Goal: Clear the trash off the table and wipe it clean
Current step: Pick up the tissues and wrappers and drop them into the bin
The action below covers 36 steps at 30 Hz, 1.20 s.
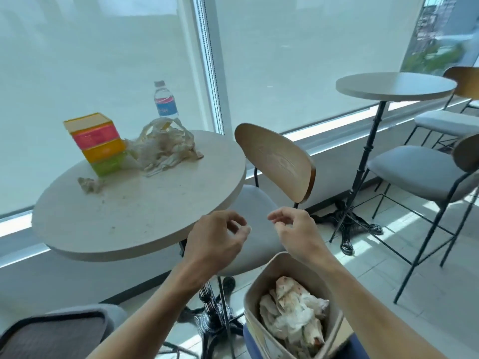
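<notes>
- Desk (145, 216): round, pale, ahead and to the left of both hands; crumbs scattered over the near half, so wiping not yet done. Rigid top; wants a damp cloth, none in view.
- Bin (261, 278): just below and right of the hands, under the right wrist; already holding crumpled wrappers (293, 317). Looks like light card, easily tipped if knocked.
- Boxes (97, 143): stacked pink, orange, green under a yellow lid, far ahead-left of the left hand. Probably stiff plastic and light if empty; stack may slide apart, so best gripped low with a palm on top, or taken one at a time.
- Bag (163, 149): crumpled thin plastic, straight ahead of the left hand, touching the boxes. Soft, nearly weightless, slippery; best bunched in a fist, or lifted by a handle loop near its top.
- Bottle (166, 102): upright behind the bag, farthest from the hands. Clear, capped; contents hard to judge, so weight uncertain. Thin wall likely to dent; grasp round the labelled middle.
- Tissue (89, 185): small grey wad left of the left hand, near the desk's left side. Soft, featherlight; a pinch will do.
- Left hand (217, 242) and right hand (293, 234): held apart over the gap between desk and bin, fingers loosely curled, thumbs near fingertips, nothing visibly gripped.
</notes>
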Each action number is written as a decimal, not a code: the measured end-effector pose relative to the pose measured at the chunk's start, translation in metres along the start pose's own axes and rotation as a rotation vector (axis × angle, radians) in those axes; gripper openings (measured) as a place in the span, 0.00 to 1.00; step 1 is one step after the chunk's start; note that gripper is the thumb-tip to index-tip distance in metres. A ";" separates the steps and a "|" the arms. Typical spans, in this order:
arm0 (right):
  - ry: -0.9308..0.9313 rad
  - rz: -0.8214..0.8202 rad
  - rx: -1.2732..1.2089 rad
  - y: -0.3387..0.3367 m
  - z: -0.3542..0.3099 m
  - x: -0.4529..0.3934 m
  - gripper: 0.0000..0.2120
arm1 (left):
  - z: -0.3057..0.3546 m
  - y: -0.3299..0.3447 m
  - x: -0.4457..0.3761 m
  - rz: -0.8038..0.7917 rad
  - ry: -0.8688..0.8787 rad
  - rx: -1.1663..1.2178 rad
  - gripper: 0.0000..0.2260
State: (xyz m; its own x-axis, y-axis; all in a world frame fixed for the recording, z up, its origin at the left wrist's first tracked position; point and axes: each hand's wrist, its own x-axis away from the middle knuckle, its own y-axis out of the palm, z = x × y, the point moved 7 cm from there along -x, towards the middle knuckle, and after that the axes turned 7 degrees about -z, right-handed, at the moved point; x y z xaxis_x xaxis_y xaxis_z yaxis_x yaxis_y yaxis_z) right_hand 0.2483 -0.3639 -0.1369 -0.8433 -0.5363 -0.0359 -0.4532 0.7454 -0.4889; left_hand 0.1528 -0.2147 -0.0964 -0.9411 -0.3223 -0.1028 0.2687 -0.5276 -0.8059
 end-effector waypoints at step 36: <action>-0.268 -0.122 0.564 0.239 -0.235 -0.183 0.24 | -0.258 -0.236 -0.059 0.226 -0.287 -0.159 0.16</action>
State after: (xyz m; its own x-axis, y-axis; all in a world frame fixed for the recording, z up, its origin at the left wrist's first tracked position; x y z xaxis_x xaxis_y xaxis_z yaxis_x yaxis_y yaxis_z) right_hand 0.2261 0.0054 -0.0420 -0.6606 -0.7389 -0.1325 -0.2574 0.3887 -0.8847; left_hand 0.0916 0.1311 -0.0504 -0.7603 -0.6346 -0.1389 0.4057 -0.2970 -0.8644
